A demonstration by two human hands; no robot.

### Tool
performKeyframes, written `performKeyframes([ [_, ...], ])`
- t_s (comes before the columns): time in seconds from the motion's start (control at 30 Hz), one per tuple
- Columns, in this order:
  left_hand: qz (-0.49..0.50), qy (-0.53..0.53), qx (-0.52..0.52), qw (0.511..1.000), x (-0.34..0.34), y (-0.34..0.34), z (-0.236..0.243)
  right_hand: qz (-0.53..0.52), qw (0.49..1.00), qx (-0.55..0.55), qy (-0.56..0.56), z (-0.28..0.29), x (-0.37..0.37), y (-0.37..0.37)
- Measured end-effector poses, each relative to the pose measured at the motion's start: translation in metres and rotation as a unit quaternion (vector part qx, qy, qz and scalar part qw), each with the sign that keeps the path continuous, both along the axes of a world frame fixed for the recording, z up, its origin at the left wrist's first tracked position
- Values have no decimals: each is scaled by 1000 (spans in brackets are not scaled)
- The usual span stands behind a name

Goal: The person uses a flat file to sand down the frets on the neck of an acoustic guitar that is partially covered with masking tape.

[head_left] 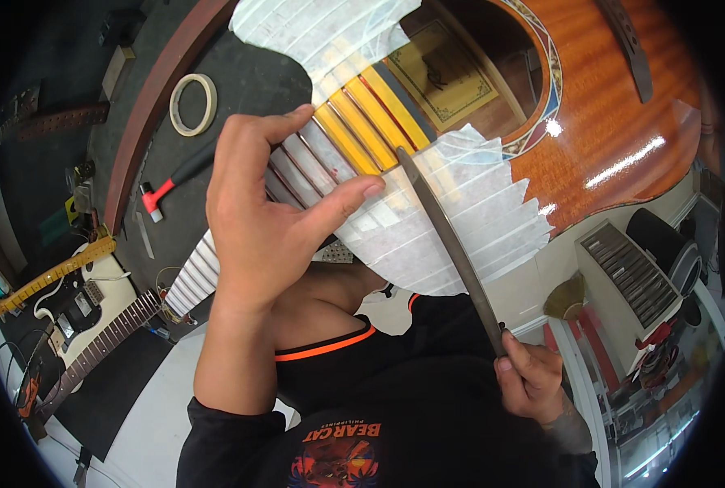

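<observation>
My left hand (pixel 257 215) grips the acoustic guitar's fretboard (pixel 350 122), index finger at its far edge and thumb lying across it near the yellow-masked section. Strips of white masking tape (pixel 480 207) cover the fretboard's surroundings and part of the glossy orange-brown body (pixel 607 146), beside the soundhole with its label inside. At the lower right, my right hand (pixel 529 378) holds one end of a long, flat metal file (pixel 452 244); the file's far tip rests at the near edge of the frets, by the yellow strips. The lower part of the neck is partly hidden behind my left hand.
A tape roll (pixel 192 106) and red-black hammer (pixel 163 199) lie on the dark mat (pixel 155 244), beside a curved wooden bar (pixel 147 118). An electric guitar (pixel 82 333) is at lower left. A tray of metal tools (pixel 627 276) and black cylinders (pixel 663 244) sit at right.
</observation>
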State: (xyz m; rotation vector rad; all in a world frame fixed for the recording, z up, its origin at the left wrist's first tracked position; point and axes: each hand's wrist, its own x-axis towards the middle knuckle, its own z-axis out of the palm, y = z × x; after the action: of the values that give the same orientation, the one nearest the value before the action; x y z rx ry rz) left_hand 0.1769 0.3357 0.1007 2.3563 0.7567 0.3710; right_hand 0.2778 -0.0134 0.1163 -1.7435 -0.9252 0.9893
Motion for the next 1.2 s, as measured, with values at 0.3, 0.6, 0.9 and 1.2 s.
performKeyframes([
  [0.3,1,-2,10,1000,-1,-1,-1,22,995,-11,-100,12,2,10],
  [0.6,11,-11,15,1000,4,-3,2,20,989,-1,-149,19,14,101],
  [0.9,20,-13,9,1000,1,-2,0,30,991,-4,-130,5,14,62],
  [1.2,13,-23,21,999,0,-1,-1,29,987,-6,-159,19,19,124],
])
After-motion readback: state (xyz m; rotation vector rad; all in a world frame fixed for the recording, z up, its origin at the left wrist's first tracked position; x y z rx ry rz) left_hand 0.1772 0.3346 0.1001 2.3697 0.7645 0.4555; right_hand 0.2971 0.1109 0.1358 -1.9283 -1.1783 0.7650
